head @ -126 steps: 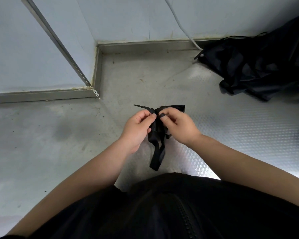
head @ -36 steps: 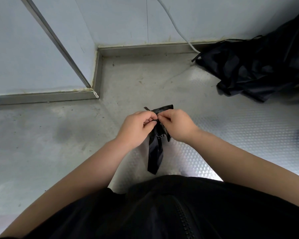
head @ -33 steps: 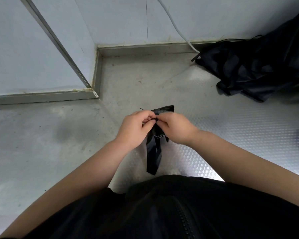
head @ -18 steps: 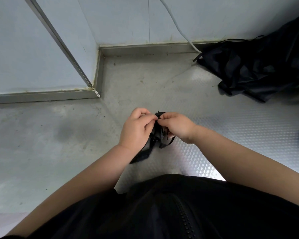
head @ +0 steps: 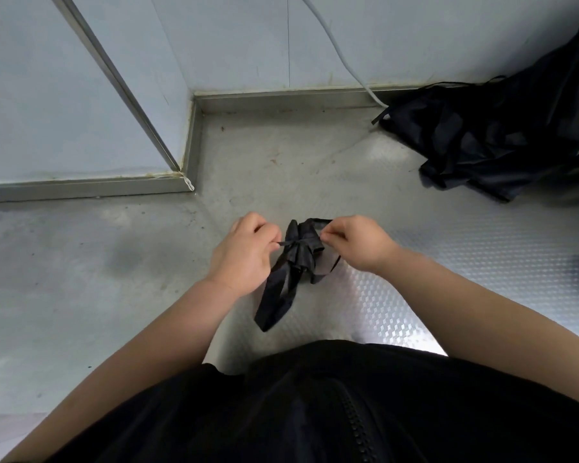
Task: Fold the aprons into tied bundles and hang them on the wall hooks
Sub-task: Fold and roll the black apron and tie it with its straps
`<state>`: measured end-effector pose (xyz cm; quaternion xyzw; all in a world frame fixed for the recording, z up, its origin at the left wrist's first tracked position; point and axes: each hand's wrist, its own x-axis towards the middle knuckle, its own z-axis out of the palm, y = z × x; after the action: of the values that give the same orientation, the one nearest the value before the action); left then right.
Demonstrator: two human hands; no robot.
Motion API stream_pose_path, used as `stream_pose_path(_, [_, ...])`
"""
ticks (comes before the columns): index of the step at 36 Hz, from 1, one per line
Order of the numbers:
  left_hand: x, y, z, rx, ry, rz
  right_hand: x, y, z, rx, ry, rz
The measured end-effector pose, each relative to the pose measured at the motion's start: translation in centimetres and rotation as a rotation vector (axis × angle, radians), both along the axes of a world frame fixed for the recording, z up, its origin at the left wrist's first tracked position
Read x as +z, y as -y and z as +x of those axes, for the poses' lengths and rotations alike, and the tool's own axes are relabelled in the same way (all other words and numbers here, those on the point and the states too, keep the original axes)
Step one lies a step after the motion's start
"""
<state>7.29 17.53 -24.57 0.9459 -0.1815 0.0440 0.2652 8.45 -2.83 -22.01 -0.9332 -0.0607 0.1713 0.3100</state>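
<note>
A small black apron bundle (head: 300, 252) hangs in the air between my hands, above a metal counter (head: 114, 279). A thin black strap runs tight across its middle, with a knot at the centre. My left hand (head: 244, 253) pinches the left end of that strap. My right hand (head: 356, 242) pinches the right end, with a strap loop arching above it. A folded tail of the bundle dangles down and to the left. More black aprons (head: 502, 135) lie in a loose heap at the back right.
Pale wall panels (head: 248, 41) rise behind the counter, with a metal corner strip (head: 121, 88) at the left. A white cable (head: 345, 61) runs down the wall to the apron heap. My dark zipped top (head: 331, 412) fills the bottom. No hooks in view.
My hands have drawn apart sideways, pulling the strap taut across the bundle. The bundle's tail now hangs down to the left again.
</note>
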Motion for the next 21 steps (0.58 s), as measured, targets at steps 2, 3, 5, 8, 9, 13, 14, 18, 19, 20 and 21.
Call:
stream_pose_path(2, [-0.1, -0.2, -0.2, 0.018, -0.016, 0.038, -0.1, 0.0, 0.1, 0.018, 0.042, -0.063])
stream_pose_path(3, [0.0, -0.2, -0.2, 0.033, -0.029, 0.054, -0.1, -0.2, 0.1, 0.008, 0.055, -0.063])
stream_pose_path(5, [0.1, -0.2, -0.1, 0.076, -0.072, 0.083, -0.4, -0.5, -0.1, -0.013, 0.070, -0.046])
stream_pose_path(8, [0.5, -0.3, 0.0, 0.089, -0.183, 0.035, -0.6, -0.4, -0.4, -0.040, 0.025, -0.030])
stream_pose_path(9, [0.7, -0.2, 0.1, 0.083, -0.225, 0.005, -0.5, -0.3, -0.3, -0.051, -0.012, -0.016])
stream_pose_path(13, [1.6, 0.9, 0.0, 0.024, -0.450, -0.139, -0.2, -0.8, -0.6, -0.029, -0.130, 0.063])
stream_pose_path(14, [1.6, 1.2, 0.0, -0.011, -0.491, -0.113, -0.3, -1.0, -0.9, -0.021, -0.149, 0.085])
stream_pose_path(18, [1.1, 2.3, -0.2, -0.027, -0.524, -0.036, -0.8, -1.5, -1.9, 0.009, -0.244, 0.090])
stream_pose_path(19, [1.1, 2.4, -0.2, 0.044, -0.558, -0.152, -0.6, -1.4, -2.1, 0.018, -0.263, 0.072])
stream_pose_path(20, [1.4, 2.5, -0.3, 0.139, -0.603, -0.322, -0.5, -1.3, -2.2, 0.038, -0.255, 0.039])
stream_pose_path(21, [2.0, 2.7, -0.5, 0.232, -0.636, -0.520, -0.2, -1.2, -2.4, 0.064, -0.223, -0.007])
